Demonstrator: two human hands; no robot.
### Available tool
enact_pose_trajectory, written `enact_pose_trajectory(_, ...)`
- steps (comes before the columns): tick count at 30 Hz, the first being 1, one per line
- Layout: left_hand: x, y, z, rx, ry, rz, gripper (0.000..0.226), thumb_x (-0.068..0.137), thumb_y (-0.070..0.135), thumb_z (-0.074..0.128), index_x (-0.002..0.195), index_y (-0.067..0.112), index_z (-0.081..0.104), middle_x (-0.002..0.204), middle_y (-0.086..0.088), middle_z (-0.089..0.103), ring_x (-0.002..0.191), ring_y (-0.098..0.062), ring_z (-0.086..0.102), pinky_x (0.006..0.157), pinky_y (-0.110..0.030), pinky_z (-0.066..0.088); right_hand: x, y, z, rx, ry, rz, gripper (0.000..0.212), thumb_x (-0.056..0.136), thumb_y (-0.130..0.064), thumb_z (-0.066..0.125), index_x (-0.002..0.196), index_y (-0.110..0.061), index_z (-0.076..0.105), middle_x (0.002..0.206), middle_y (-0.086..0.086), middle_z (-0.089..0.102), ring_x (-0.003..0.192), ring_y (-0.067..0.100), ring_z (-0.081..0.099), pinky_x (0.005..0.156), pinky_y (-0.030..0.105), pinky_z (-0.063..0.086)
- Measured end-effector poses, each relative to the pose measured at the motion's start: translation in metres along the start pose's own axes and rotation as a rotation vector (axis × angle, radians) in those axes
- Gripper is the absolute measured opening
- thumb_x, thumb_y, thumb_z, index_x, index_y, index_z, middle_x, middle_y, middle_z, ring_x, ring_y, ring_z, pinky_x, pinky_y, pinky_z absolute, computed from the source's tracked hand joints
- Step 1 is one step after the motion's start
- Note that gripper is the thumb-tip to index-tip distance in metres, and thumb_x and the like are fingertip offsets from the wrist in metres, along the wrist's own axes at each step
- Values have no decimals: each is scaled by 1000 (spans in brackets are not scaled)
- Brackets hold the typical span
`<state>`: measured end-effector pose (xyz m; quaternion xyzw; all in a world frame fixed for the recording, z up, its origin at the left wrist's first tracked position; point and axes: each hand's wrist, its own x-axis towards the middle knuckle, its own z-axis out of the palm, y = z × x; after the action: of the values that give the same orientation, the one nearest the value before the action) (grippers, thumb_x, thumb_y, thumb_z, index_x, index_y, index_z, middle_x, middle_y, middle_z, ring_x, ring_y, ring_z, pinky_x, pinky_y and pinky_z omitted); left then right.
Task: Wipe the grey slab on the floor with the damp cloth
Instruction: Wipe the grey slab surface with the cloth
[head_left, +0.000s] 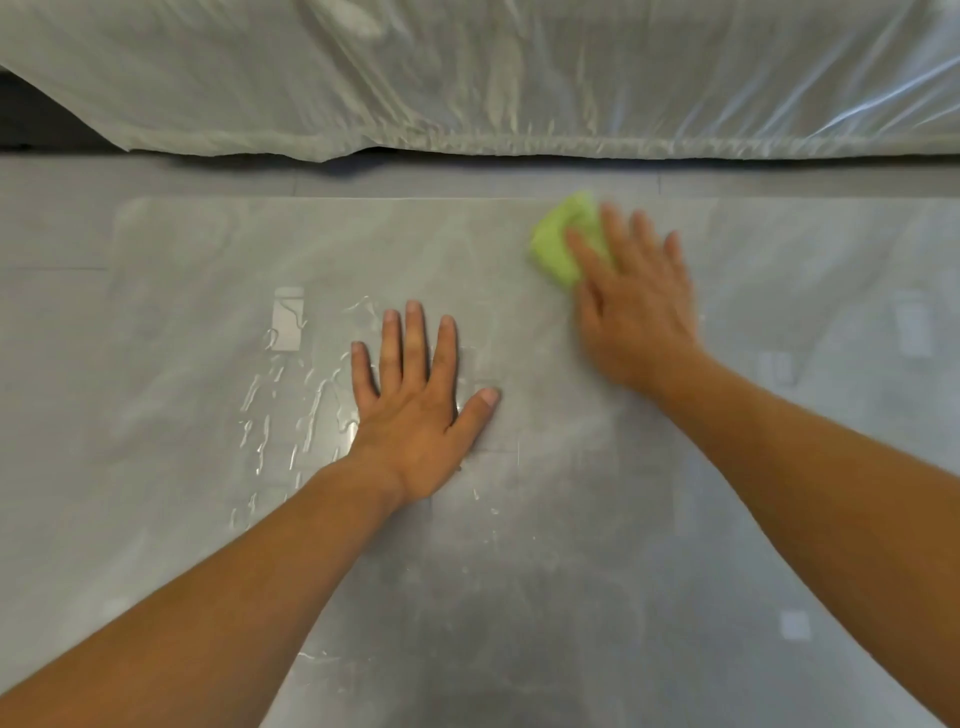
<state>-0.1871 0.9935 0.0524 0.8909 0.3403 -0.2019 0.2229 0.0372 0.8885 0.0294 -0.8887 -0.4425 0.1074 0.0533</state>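
One slab (519, 571), grey, flat on the floor (52, 234), filling most of the view; one cloth (556, 244), green, bunched, on the slab near its far edge, right of centre; right hand (639, 312) flat over the cloth, fingers (618, 228) straight and pressing down, not curled round it, outline blurred; left hand (415, 415) flat on the slab near the middle, fingers spread, holding nothing, well apart from the cloth.

Risks, as judged: cloth, held by pressure alone, may slip from under the palm on a fast stroke; water streaks (280, 415) just left of the left hand may be missed, the cloth being on the other side; wet surface may let the bracing hand slide; a stroke past the far edge could push the cloth toward the plastic sheet (467, 78) hanging beyond.

Count: hands, two; cloths, one; slabs, one; sheets, one; streaks, one main cluster, a few stray drops nearer.
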Motion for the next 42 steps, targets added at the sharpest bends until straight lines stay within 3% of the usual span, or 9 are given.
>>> enact_pose_trajectory(3,0,-1,1,-1,9,1,80,96,70,14,154,30,-25,156,-1,-43,138,-17,-47,113,-50,-29,20,-17,0,49,55,245,60,98,-37,30,157,-33,19,168,5,8,153,36,7,123,53,5)
enact_pose_trajectory(8,0,-1,1,-5,22,9,80,96,69,14,154,28,-23,157,-3,-41,140,-19,-46,113,-50,-28,2,-27,1,-58,-72,-331,56,101,-39,29,157,-35,22,167,3,14,152,35,13,123,52,6)
enact_pose_trajectory(14,0,-4,6,1,62,24,81,96,69,14,155,26,-21,159,-4,-38,142,-20,-43,114,-52,-27,31,-63,5,7,28,51,59,100,-35,31,157,-32,19,168,6,8,153,37,8,122,55,6)
enact_pose_trajectory(19,-1,-7,8,-35,87,54,82,94,68,12,157,23,-16,161,-3,-35,143,-18,-41,114,-50,-27,40,-56,-1,-99,-106,-462,57,100,-38,27,157,-34,22,167,5,14,152,35,13,123,54,7)
enact_pose_trajectory(23,-3,-10,7,-144,137,86,83,94,65,17,159,19,-6,165,0,-26,146,-13,-35,115,-43,-27,46,-77,6,-34,17,-92,57,101,-35,28,157,-31,22,168,6,9,152,38,10,122,55,8)
enact_pose_trajectory(29,-20,-21,3,-249,284,158,73,96,54,32,156,14,22,168,-7,3,154,-17,-10,121,-34,-17,-6,-41,7,-80,-83,-561,55,100,-36,32,155,-31,31,165,7,23,149,38,23,121,55,15)
enact_pose_trajectory(35,-51,-26,22,-143,240,15,71,98,56,25,158,21,12,167,-5,-14,150,-17,-26,119,-42,-20,-8,-33,3,-3,45,75,60,98,-37,32,157,-29,24,167,11,14,151,40,15,122,57,7)
enact_pose_trajectory(40,-49,-31,26,-157,192,6,73,95,49,26,160,25,2,165,0,-24,146,-12,-34,116,-39,-26,-84,-48,17,-24,-89,-497,55,101,-36,34,155,-32,30,166,6,19,151,36,18,122,57,12)
enact_pose_trajectory(42,-50,-32,25,-162,172,6,74,94,48,26,160,25,1,165,1,-26,146,-12,-35,116,-39,-26,-60,-30,12,-43,-46,-440,55,100,-37,35,155,-32,32,165,6,22,150,38,21,122,57,12)
